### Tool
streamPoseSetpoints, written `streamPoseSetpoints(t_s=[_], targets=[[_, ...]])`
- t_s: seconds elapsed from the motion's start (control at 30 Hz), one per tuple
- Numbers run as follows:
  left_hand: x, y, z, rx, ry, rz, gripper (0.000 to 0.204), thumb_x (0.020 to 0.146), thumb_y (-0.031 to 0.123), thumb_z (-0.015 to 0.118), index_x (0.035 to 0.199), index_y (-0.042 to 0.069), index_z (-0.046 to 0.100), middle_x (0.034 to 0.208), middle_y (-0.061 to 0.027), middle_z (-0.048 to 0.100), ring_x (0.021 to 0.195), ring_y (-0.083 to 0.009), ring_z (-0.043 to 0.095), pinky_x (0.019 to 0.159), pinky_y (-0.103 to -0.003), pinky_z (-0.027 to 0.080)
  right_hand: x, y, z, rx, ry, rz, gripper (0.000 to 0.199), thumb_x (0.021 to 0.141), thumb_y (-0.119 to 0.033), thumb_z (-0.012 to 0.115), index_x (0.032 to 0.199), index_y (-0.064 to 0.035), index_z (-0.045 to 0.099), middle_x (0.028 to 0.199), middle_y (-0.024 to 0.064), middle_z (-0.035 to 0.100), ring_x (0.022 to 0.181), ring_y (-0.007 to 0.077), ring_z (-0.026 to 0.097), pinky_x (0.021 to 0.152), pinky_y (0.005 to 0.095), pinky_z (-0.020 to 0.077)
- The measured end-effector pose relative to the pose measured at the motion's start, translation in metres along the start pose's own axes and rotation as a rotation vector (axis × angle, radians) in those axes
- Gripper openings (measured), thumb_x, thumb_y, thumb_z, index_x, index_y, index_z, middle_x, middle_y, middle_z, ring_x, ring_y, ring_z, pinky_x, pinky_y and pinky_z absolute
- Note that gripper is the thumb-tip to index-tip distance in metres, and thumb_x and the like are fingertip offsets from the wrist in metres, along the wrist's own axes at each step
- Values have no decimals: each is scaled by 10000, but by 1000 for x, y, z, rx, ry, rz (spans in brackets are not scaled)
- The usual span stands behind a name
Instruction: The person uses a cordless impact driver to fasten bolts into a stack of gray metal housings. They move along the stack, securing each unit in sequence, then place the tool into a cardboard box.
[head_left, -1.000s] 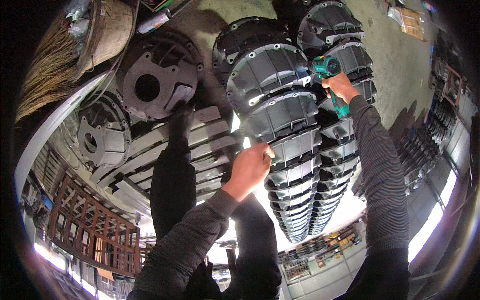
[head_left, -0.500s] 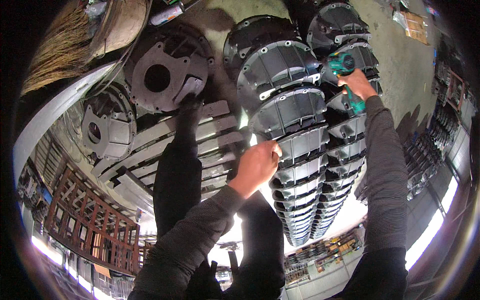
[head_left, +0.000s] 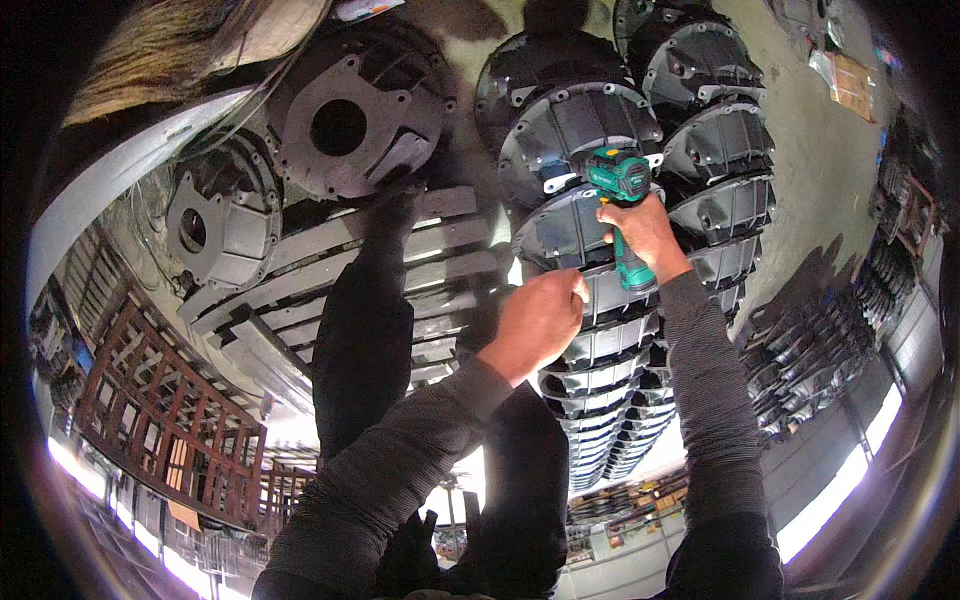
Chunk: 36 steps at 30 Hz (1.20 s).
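Observation:
My right hand (head_left: 648,238) is wrapped round the grip of a green and black cordless drill (head_left: 622,176). The drill is over the left row of dark grey ribbed bell housings (head_left: 575,118), its front end close to the flange of one of them; whether it touches cannot be made out. Closed, with fingers curled together, my left hand (head_left: 535,325) is nearer to me, beside the flange edges of the same row. Anything inside those fingers is hidden. A second row of bell housings (head_left: 722,140) stands just to the right.
Two more housings, a large housing (head_left: 395,125) and a smaller housing (head_left: 240,225), lie at the left by a slatted pallet (head_left: 350,235). My legs stand beside the pallet. A broom (head_left: 150,65) is at the upper left, a cardboard box (head_left: 848,82) at the upper right.
My right hand has brought the drill leftward and nearer, from the right row to the left row. My left hand remains closed by the left row. The whole view has shifted slightly.

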<state>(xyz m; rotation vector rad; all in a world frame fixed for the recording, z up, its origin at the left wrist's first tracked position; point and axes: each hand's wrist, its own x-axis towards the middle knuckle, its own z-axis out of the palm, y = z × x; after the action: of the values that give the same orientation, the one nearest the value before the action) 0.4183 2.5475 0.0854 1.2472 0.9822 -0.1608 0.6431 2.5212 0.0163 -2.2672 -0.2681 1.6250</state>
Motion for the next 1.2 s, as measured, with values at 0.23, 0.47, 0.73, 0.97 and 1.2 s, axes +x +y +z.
streamPoseSetpoints(t_s=[0.23, 0.47, 0.73, 0.97, 1.2], targets=[[-5, 5, -12, -44, 52, 3, 169, 927, 127, 538, 913, 61, 693, 906, -187, 719, 865, -420, 696, 742, -541, 536, 11, 7, 27, 0, -53, 37, 186, 801, -91, 777, 954, 4, 732, 842, 58, 720, 632, 172, 667, 576, 327, 555], [-6, 5, -24, -82, 88, 46, 167, 918, 111, 533, 899, 28, 677, 883, -223, 700, 848, -438, 685, 738, -553, 521, 20, 5, 45, -167, 18, 78, 197, 798, -111, 773, 928, 32, 736, 820, 84, 727, 644, 184, 695, 573, 350, 575], [-4, 8, -31, -117, 81, 62, 166, 906, 86, 524, 888, 14, 671, 874, -225, 703, 856, -438, 687, 757, -556, 517, 29, -13, 41, -294, -47, 71, 186, 796, -94, 730, 962, -11, 728, 841, 107, 735, 695, 190, 739, 607, 345, 588], [2, 8, -33, -114, 59, 28, 170, 912, 95, 530, 891, 15, 678, 886, -224, 708, 855, -433, 691, 765, -553, 516, 44, -16, 50, -824, 36, 65, 415, 754, -304, 799, 1009, 19, 746, 1095, 276, 729, 1067, 446, 690, 911, 489, 557], [2, 10, -39, -132, 74, 16, 182, 918, 104, 533, 911, 13, 691, 890, -235, 711, 861, -430, 697, 773, -548, 521, 45, -26, 48, -867, 31, 101, 445, 756, -326, 808, 1026, 23, 751, 1108, 272, 729, 1072, 445, 689, 921, 494, 553]])
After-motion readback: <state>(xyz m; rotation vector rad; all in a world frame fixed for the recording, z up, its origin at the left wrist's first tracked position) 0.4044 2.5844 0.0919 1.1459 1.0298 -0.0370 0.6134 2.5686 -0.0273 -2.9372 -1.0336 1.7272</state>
